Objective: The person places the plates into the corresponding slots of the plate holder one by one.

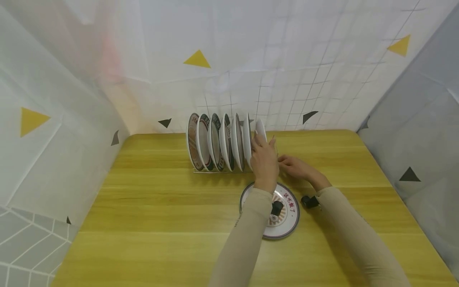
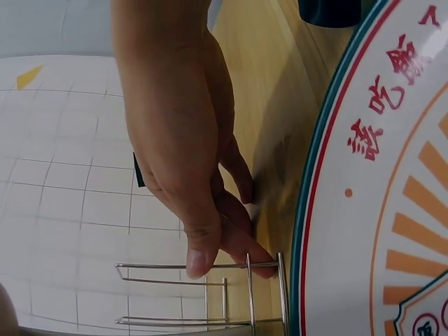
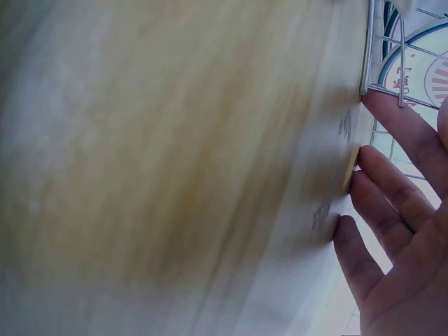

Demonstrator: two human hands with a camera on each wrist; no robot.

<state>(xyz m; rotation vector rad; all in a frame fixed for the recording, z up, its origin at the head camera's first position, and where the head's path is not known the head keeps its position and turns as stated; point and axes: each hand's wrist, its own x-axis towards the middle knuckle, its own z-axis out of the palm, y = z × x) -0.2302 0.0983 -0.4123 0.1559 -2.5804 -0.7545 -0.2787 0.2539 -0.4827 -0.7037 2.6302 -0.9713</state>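
Note:
In the head view, my left hand (image 1: 264, 161) grips a white plate (image 1: 261, 126) at the right end of a wire dish rack (image 1: 209, 172). My right hand (image 1: 297, 167) is beside that end of the rack. The left wrist view shows the right hand (image 2: 185, 140) with thumb and index finger about the rack's wires (image 2: 238, 266). In the right wrist view, the right hand's fingertips (image 3: 364, 157) reach the table and the rack's bottom wire (image 3: 364, 70). Below the left forearm, a printed plate (image 1: 287, 227) lies flat, partly hidden by the sleeve.
Several plates (image 1: 215, 141) with dark patterned rims stand upright in the rack, left of my left hand. Behind the wooden table (image 1: 154, 223) rises a white sheet (image 1: 229, 87) with grid lines and triangles. A black wrist camera (image 1: 310, 201) is strapped near the right sleeve.

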